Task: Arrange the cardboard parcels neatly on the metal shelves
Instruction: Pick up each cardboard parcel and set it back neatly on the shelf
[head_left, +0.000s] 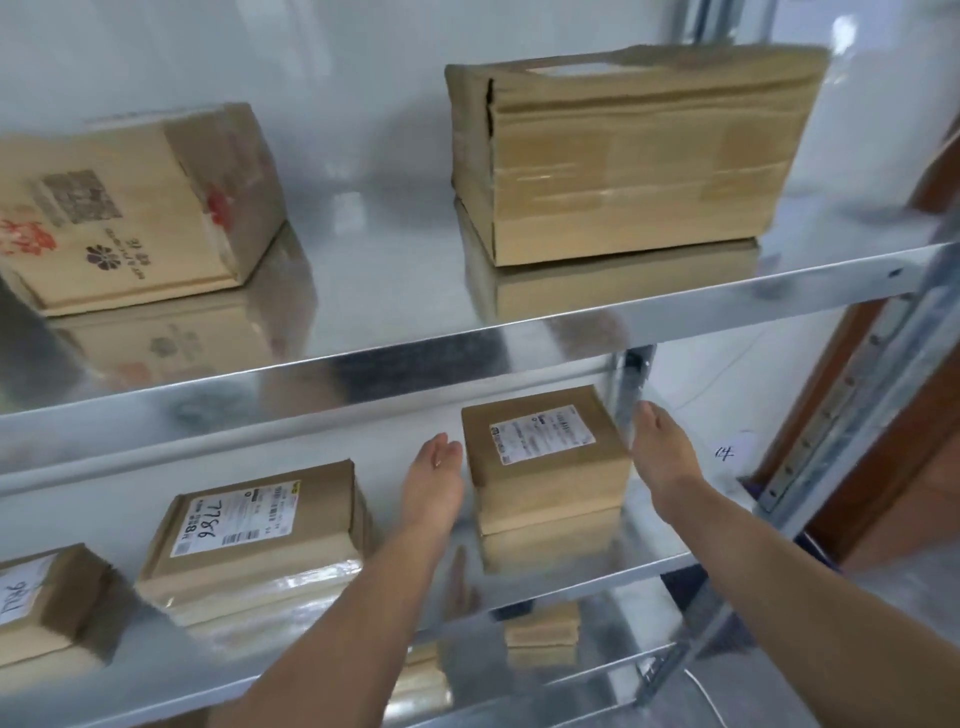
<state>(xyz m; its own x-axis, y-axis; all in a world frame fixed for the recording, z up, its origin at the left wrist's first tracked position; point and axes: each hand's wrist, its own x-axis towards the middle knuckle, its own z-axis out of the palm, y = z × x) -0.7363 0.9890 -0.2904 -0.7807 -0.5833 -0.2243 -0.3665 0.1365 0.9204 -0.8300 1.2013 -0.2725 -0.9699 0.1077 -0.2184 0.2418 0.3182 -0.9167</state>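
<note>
A small cardboard parcel with a white label sits at the right end of the middle metal shelf. My left hand lies with straight fingers against its left side. My right hand is flat beside its right side, fingers straight. Further left on this shelf lie a labelled parcel marked 7786 and another parcel at the frame's edge. On the upper shelf stand a large taped parcel at the right and a printed parcel at the left.
A perforated metal upright frames the shelf unit at the right, with a wooden door frame behind it. A lower shelf holds another small parcel. A white wall stands behind the shelves.
</note>
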